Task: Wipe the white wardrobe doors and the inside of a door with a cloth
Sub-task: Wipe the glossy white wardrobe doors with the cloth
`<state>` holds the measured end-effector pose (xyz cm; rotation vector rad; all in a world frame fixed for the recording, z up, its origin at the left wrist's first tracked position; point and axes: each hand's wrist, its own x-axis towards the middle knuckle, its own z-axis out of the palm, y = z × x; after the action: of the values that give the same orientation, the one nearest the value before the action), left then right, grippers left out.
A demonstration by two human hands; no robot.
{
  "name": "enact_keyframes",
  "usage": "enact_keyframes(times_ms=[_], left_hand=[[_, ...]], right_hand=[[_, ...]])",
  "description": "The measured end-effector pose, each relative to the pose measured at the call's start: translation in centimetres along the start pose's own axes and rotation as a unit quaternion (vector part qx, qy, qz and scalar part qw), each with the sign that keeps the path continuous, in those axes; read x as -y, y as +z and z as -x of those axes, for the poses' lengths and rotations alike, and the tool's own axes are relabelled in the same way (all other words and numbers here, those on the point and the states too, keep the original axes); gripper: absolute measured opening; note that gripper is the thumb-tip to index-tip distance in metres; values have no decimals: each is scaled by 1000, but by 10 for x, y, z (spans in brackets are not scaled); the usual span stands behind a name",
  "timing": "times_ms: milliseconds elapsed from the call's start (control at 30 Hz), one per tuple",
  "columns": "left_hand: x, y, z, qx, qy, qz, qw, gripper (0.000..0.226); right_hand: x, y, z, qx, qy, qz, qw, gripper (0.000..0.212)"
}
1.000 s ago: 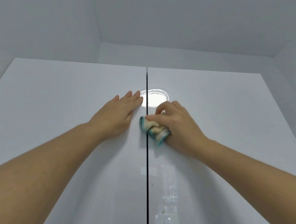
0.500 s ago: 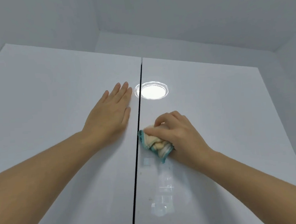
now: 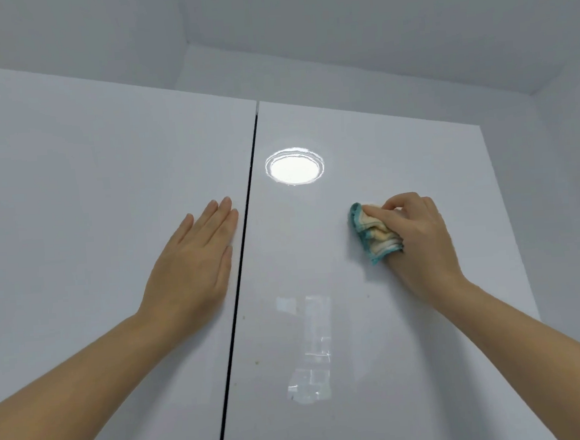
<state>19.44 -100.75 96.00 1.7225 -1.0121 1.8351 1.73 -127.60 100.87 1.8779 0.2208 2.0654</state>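
Two glossy white wardrobe doors fill the view, both closed, with a dark gap between them. My left hand [image 3: 195, 264] lies flat with straight fingers on the left door [image 3: 85, 206], just beside the gap. My right hand [image 3: 417, 242] grips a bunched cream cloth with a teal edge [image 3: 373, 233] and presses it against the right door [image 3: 323, 320], well right of the gap. A round ceiling light is reflected on the right door above and to the left of the cloth.
A few small brownish specks [image 3: 256, 362] dot the right door near the gap, below my hands. The grey ceiling and wall corner [image 3: 187, 45] sit above the door tops. A wall runs along the right side [image 3: 568, 200].
My right hand has slid the cloth from beside the gap rightward across the right door. My left hand stays flat on the left door.
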Motion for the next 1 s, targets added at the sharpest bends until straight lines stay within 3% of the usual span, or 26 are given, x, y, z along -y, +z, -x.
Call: enact_keyframes(times_ms=[633, 1000], left_hand=[[4, 2, 4, -41, 10, 34, 999, 54], [1, 2, 4, -35, -5, 1, 999, 57]], right_hand=[[-88, -57, 59, -50, 235, 57, 969, 43], [-53, -48, 85, -99, 309, 76, 943, 50]])
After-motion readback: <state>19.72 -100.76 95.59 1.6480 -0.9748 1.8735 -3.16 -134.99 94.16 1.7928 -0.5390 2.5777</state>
